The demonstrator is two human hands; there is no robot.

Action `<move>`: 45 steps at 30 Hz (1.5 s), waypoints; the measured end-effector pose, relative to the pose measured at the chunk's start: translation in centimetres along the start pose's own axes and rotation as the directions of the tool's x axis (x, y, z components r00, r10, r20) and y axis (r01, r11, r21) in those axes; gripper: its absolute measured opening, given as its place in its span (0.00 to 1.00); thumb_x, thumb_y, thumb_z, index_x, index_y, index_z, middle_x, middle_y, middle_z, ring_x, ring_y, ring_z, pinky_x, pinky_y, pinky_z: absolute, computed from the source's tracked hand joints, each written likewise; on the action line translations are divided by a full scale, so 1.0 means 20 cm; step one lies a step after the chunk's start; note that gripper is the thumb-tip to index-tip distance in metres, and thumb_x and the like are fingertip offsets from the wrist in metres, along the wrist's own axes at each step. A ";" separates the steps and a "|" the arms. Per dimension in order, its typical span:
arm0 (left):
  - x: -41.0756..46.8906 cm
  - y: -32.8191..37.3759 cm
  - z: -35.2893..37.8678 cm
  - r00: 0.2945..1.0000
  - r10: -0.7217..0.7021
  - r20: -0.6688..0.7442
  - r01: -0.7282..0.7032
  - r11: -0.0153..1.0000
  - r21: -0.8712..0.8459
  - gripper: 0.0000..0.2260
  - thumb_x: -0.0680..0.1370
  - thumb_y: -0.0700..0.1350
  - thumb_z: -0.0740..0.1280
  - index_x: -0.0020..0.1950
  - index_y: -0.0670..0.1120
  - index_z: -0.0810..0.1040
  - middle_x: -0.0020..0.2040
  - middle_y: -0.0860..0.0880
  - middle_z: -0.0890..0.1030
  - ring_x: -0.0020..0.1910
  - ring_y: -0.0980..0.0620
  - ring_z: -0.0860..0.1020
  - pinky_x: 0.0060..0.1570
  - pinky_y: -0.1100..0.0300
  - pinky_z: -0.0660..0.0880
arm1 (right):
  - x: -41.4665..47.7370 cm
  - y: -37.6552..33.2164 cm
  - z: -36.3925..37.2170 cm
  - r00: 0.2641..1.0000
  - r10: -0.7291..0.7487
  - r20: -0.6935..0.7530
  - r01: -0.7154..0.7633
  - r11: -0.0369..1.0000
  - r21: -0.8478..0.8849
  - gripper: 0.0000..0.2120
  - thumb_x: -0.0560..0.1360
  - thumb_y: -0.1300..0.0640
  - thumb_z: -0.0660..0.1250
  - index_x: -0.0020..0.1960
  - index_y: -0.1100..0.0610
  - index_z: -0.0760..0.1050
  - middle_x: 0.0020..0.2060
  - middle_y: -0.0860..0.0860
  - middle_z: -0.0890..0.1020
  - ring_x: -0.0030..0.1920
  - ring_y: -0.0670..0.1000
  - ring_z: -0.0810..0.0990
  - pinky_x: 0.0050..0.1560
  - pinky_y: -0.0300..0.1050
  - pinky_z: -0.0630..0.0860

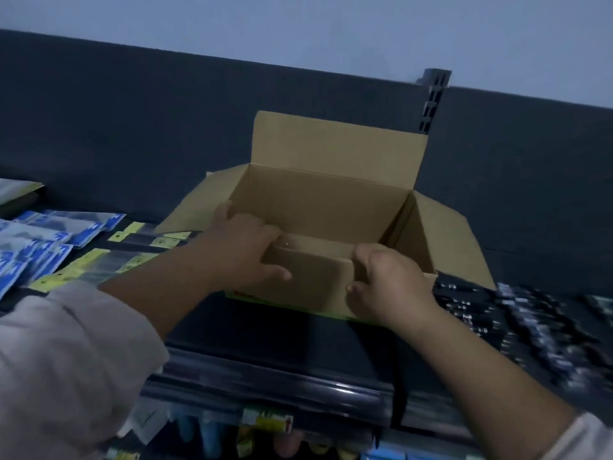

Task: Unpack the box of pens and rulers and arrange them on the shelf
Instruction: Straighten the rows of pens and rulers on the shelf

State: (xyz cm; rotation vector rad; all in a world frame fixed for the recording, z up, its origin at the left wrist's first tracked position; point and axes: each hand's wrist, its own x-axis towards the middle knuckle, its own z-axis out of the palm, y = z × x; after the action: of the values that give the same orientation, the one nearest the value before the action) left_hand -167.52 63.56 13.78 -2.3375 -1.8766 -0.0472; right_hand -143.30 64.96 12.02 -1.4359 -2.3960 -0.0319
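An open brown cardboard box (331, 207) stands on the dark shelf top (272, 330), its far flap upright and its side flaps spread. Its inside looks empty from here. My left hand (242, 250) grips the near flap at the left, fingers curled over the edge. My right hand (384, 283) grips the same near flap at the right. Packs with yellow headers, rulers by the look of them (109, 260), lie in a row left of the box. Dark pens with white print (517, 317) lie in rows to the right.
Blue-and-white packets (39, 244) lie at the far left. A dark back panel (132, 127) with a slotted upright (434, 101) rises behind the box. Below the shelf's front rail (265, 386) hang coloured items and a price tag.
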 end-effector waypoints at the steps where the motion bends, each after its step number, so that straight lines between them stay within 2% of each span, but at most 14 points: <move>1: -0.01 -0.03 0.02 1.000 0.018 0.015 -0.019 0.999 0.034 0.28 0.72 0.71 0.58 0.66 0.56 0.70 0.56 0.55 0.74 0.63 0.51 0.69 0.70 0.43 0.48 | -0.04 -0.02 0.01 1.000 0.002 -0.003 -0.002 1.000 -0.004 0.07 0.71 0.54 0.70 0.46 0.53 0.73 0.42 0.47 0.74 0.45 0.50 0.73 0.41 0.44 0.69; 5: -0.10 -0.12 0.11 0.996 0.048 0.077 -0.049 0.999 0.020 0.23 0.73 0.69 0.59 0.62 0.58 0.71 0.56 0.55 0.76 0.63 0.50 0.69 0.69 0.38 0.47 | -0.18 -0.08 0.02 1.000 0.010 0.016 -0.010 1.000 0.004 0.09 0.72 0.53 0.70 0.52 0.52 0.77 0.45 0.47 0.76 0.48 0.48 0.73 0.44 0.42 0.69; 9: -0.20 -0.12 0.18 0.996 0.089 -0.018 -0.090 0.995 -0.033 0.19 0.74 0.67 0.59 0.58 0.58 0.72 0.52 0.55 0.77 0.60 0.51 0.71 0.68 0.37 0.39 | -0.19 -0.14 -0.03 0.994 0.063 0.093 -0.076 0.986 0.146 0.10 0.77 0.46 0.64 0.48 0.51 0.78 0.41 0.45 0.77 0.43 0.45 0.75 0.44 0.44 0.73; 12: -0.25 -0.10 0.22 0.990 0.103 -0.100 -0.106 0.994 -0.034 0.19 0.74 0.66 0.58 0.57 0.57 0.74 0.53 0.56 0.78 0.62 0.52 0.71 0.66 0.39 0.34 | -0.12 -0.21 -0.04 0.994 0.042 0.102 -0.060 0.981 0.184 0.10 0.79 0.49 0.61 0.49 0.51 0.79 0.41 0.46 0.78 0.42 0.46 0.76 0.44 0.45 0.74; 15: -0.28 -0.11 0.24 0.973 0.133 -0.190 -0.147 0.987 -0.062 0.20 0.74 0.66 0.60 0.56 0.54 0.75 0.51 0.54 0.80 0.60 0.51 0.73 0.71 0.43 0.39 | 0.01 -0.28 -0.02 0.991 0.029 0.127 -0.047 0.988 0.146 0.09 0.80 0.53 0.60 0.53 0.53 0.78 0.44 0.50 0.80 0.44 0.50 0.77 0.46 0.48 0.76; 22: -0.32 -0.13 0.28 0.937 0.033 -0.347 -0.108 0.974 -0.200 0.24 0.69 0.67 0.59 0.48 0.49 0.80 0.42 0.52 0.81 0.48 0.49 0.78 0.72 0.41 0.48 | 0.34 -0.36 0.13 0.975 0.045 0.219 -0.058 0.997 0.054 0.07 0.79 0.55 0.62 0.52 0.54 0.78 0.44 0.54 0.82 0.46 0.55 0.80 0.44 0.44 0.74; 24: -0.33 -0.12 0.31 0.909 0.037 -0.415 -0.144 0.963 -0.229 0.21 0.68 0.63 0.65 0.46 0.47 0.81 0.42 0.50 0.82 0.48 0.47 0.80 0.69 0.36 0.58 | 0.42 -0.37 0.18 0.966 0.004 0.259 0.001 1.000 -0.018 0.07 0.78 0.56 0.63 0.53 0.55 0.79 0.47 0.55 0.82 0.49 0.56 0.79 0.43 0.43 0.70; 26: -0.34 -0.12 0.35 0.878 0.016 -0.478 -0.171 0.944 -0.283 0.21 0.68 0.61 0.67 0.47 0.45 0.82 0.50 0.47 0.82 0.57 0.44 0.78 0.67 0.35 0.62 | 0.49 -0.39 0.23 0.952 -0.033 0.304 0.053 0.997 -0.057 0.07 0.77 0.56 0.64 0.53 0.54 0.79 0.49 0.55 0.82 0.50 0.57 0.79 0.42 0.42 0.69; 31: -0.34 -0.13 0.38 0.836 -0.164 -0.524 -0.101 0.892 -0.440 0.25 0.69 0.64 0.64 0.48 0.43 0.81 0.68 0.40 0.72 0.73 0.36 0.60 0.69 0.39 0.59 | 0.63 -0.44 0.34 0.919 -0.105 0.380 0.170 0.975 -0.142 0.09 0.75 0.56 0.65 0.54 0.54 0.77 0.50 0.57 0.81 0.51 0.58 0.78 0.42 0.43 0.69; 33: -0.34 -0.13 0.37 0.853 -0.252 -0.458 -0.043 0.839 -0.542 0.25 0.67 0.65 0.63 0.46 0.44 0.80 0.72 0.39 0.67 0.73 0.37 0.62 0.67 0.42 0.64 | 0.66 -0.45 0.38 0.905 -0.136 0.404 0.220 0.961 -0.167 0.11 0.74 0.55 0.65 0.56 0.54 0.76 0.53 0.57 0.80 0.53 0.58 0.78 0.46 0.44 0.71; 35: -0.34 -0.13 0.37 0.872 -0.307 -0.380 0.003 0.781 -0.625 0.24 0.65 0.65 0.64 0.45 0.45 0.78 0.74 0.38 0.63 0.65 0.39 0.73 0.54 0.51 0.74 | 0.69 -0.46 0.40 0.886 -0.177 0.429 0.276 0.945 -0.179 0.12 0.75 0.54 0.65 0.57 0.55 0.75 0.55 0.57 0.78 0.54 0.58 0.77 0.50 0.45 0.74; 37: -0.35 -0.12 0.36 0.894 -0.302 -0.331 0.020 0.765 -0.644 0.24 0.64 0.65 0.65 0.46 0.46 0.78 0.73 0.37 0.64 0.55 0.40 0.80 0.44 0.59 0.71 | 0.71 -0.46 0.41 0.863 -0.238 0.446 0.355 0.914 -0.199 0.14 0.74 0.55 0.66 0.59 0.56 0.74 0.58 0.56 0.77 0.57 0.57 0.76 0.54 0.46 0.74; 40: -0.35 -0.13 0.35 0.911 -0.279 -0.303 0.033 0.782 -0.623 0.25 0.64 0.66 0.64 0.47 0.47 0.79 0.71 0.36 0.68 0.52 0.41 0.81 0.42 0.61 0.69 | 0.74 -0.48 0.45 0.796 -0.341 0.500 0.484 0.854 -0.189 0.22 0.74 0.58 0.66 0.67 0.56 0.71 0.65 0.55 0.73 0.64 0.56 0.72 0.62 0.44 0.69; 45: -0.36 -0.12 0.36 0.899 -0.280 -0.337 0.034 0.811 -0.583 0.25 0.65 0.66 0.63 0.47 0.47 0.78 0.70 0.36 0.70 0.55 0.41 0.80 0.42 0.56 0.76 | 0.76 -0.46 0.54 0.706 -0.439 0.555 0.641 0.730 -0.237 0.29 0.77 0.56 0.63 0.76 0.55 0.60 0.73 0.53 0.63 0.72 0.54 0.62 0.71 0.43 0.58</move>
State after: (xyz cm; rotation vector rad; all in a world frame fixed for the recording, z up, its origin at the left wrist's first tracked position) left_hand -171.99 58.09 6.12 -2.2069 -2.0103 -1.1789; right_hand -160.79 75.49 7.88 -0.8418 -3.3241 -0.4191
